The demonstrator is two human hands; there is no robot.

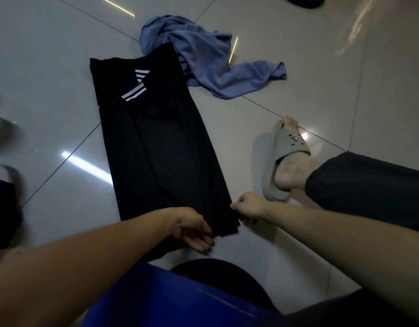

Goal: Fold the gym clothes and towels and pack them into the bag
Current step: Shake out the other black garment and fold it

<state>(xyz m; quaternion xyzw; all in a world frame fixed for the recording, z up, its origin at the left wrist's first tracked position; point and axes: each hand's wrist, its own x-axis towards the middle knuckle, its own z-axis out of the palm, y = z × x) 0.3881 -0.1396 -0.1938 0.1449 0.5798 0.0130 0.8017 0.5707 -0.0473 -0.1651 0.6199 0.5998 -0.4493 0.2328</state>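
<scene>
A black shirt with white sleeve stripes is lying folded into a long strip on the tiled floor. The right hand is pinching its near right corner with curled fingers. The left hand is touching the near hem, though its grip cannot be told. A crumpled lavender towel is lying just beyond, overlapping the shirt's far end.

Dim, bluish indoor shot.
We see light streaks glaring on the glossy floor; left edge smeared, tile lines bowed.
</scene>
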